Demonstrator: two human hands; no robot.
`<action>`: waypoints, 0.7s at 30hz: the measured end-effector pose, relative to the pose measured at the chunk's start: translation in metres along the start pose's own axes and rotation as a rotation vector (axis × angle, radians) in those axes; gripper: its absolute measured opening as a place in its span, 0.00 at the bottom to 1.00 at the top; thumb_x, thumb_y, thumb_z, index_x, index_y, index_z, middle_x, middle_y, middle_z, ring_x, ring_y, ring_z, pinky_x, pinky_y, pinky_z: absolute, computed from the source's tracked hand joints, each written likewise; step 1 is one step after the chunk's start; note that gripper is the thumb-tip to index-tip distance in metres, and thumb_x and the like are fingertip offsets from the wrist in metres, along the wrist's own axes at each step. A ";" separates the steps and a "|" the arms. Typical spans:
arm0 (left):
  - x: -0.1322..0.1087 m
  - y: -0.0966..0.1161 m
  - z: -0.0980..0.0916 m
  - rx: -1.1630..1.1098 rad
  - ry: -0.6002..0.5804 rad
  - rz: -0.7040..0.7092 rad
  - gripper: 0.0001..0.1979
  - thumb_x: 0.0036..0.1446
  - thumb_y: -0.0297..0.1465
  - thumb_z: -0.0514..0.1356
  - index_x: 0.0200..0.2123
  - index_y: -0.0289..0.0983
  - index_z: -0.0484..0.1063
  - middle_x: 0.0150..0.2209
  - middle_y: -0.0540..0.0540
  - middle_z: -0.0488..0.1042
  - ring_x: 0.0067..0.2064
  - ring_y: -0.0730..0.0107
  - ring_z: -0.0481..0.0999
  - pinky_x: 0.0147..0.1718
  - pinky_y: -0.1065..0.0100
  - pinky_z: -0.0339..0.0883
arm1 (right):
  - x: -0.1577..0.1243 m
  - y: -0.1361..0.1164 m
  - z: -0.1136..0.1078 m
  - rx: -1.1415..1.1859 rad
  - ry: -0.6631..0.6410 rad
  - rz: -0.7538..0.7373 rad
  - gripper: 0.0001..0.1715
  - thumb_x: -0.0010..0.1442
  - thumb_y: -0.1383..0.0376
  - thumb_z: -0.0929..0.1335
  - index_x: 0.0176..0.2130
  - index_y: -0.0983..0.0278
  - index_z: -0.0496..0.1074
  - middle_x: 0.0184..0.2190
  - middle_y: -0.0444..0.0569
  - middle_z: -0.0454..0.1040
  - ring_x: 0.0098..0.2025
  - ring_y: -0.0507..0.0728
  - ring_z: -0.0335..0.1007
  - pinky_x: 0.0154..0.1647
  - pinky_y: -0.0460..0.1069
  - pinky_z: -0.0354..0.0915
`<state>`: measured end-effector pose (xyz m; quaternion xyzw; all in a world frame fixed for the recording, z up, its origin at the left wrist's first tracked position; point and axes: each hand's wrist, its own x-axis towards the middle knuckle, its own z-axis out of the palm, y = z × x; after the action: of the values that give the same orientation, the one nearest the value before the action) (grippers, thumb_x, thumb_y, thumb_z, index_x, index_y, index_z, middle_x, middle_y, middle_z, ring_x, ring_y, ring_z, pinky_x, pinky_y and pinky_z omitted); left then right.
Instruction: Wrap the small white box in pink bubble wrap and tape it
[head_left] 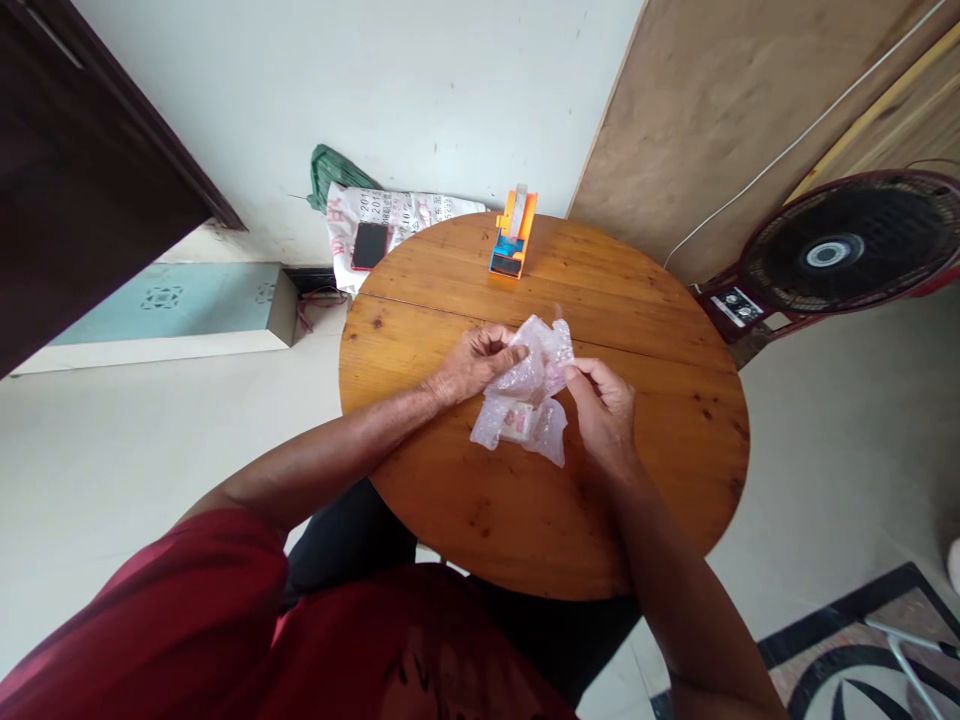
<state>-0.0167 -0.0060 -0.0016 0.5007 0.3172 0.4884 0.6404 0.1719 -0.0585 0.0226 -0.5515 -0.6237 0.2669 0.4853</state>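
A clear pinkish bubble-wrap pouch (529, 395) lies on the round wooden table (660, 440), with a small white and red item showing inside its lower part. My left hand (474, 362) is closed, pinching the pouch's upper left edge. My right hand (600, 395) is closed too, gripping the pouch's right edge between thumb and fingers. Both hands hold it just above the tabletop's middle.
An orange and blue tape dispenser (512, 236) stands at the table's far edge. Behind the table a printed sack (390, 225) with a dark phone (370, 245) on it leans by the wall. A dark floor fan (840, 255) sits to the right.
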 end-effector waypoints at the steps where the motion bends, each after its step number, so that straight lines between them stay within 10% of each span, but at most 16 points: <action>1: 0.001 0.000 -0.001 -0.007 0.047 0.009 0.20 0.47 0.44 0.72 0.25 0.34 0.70 0.23 0.53 0.71 0.24 0.80 0.65 0.26 0.74 0.60 | 0.001 0.002 0.000 0.035 0.016 0.027 0.10 0.62 0.58 0.68 0.33 0.59 0.76 0.29 0.42 0.75 0.33 0.54 0.68 0.37 0.49 0.64; 12: 0.007 0.005 -0.003 -0.127 0.226 -0.115 0.16 0.42 0.34 0.67 0.17 0.36 0.62 0.17 0.55 0.63 0.21 0.80 0.59 0.22 0.73 0.53 | 0.010 0.014 0.005 0.478 0.134 0.257 0.08 0.54 0.58 0.70 0.28 0.59 0.69 0.26 0.41 0.70 0.31 0.54 0.67 0.36 0.50 0.64; 21: 0.001 0.011 0.000 -0.038 0.082 0.017 0.20 0.44 0.45 0.73 0.30 0.35 0.74 0.28 0.52 0.76 0.28 0.77 0.70 0.30 0.74 0.63 | 0.011 0.014 0.005 0.503 0.104 0.212 0.09 0.55 0.57 0.72 0.33 0.59 0.73 0.31 0.43 0.74 0.34 0.54 0.69 0.39 0.50 0.66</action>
<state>-0.0194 -0.0046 0.0095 0.4708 0.3294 0.5200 0.6320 0.1740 -0.0435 0.0116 -0.4889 -0.4511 0.4341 0.6075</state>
